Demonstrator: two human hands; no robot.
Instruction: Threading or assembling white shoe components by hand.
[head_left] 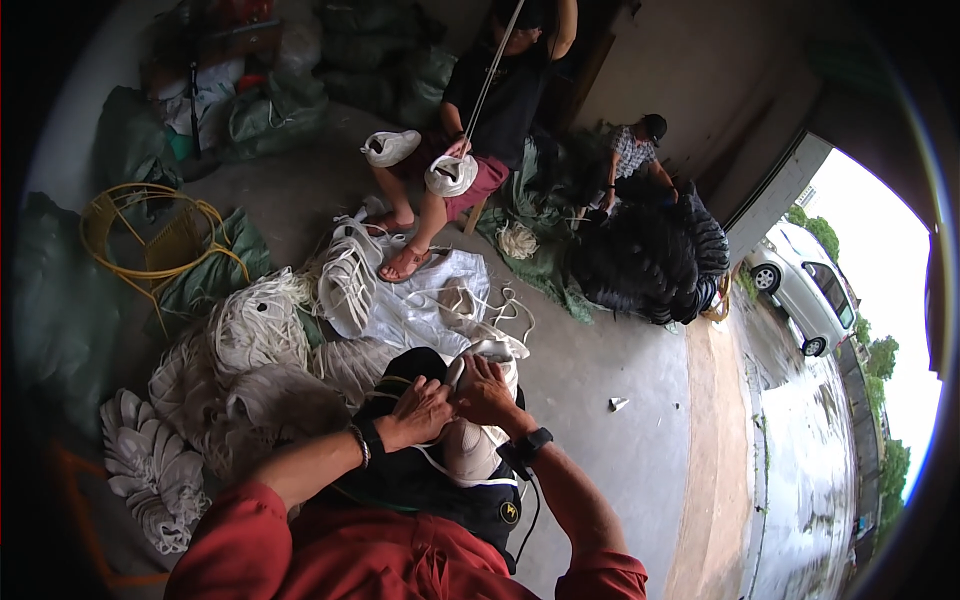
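A white shoe upper (470, 452) lies over the black cloth (400, 490) on my lap, its rounded toe toward me. My left hand (420, 410) is closed, with its fingertips pinching the upper's edge near the opening. My right hand (487, 392) curls over the upper from the other side, close against the left fingers. What lies between the fingertips is hidden. White material (495, 350) shows just beyond my right hand. A thin white lace hangs beside the toe, and a black cord (533, 495) runs down by my right wrist.
To the left are heaps of white shoe uppers (260, 330) and a yellow round-framed chair (165, 235). A seated person (490, 110) ahead holds a white shoe upper and pulls long laces. Another person (635, 160) sits by a black pile (650, 260). A car (805, 285) stands outside the doorway.
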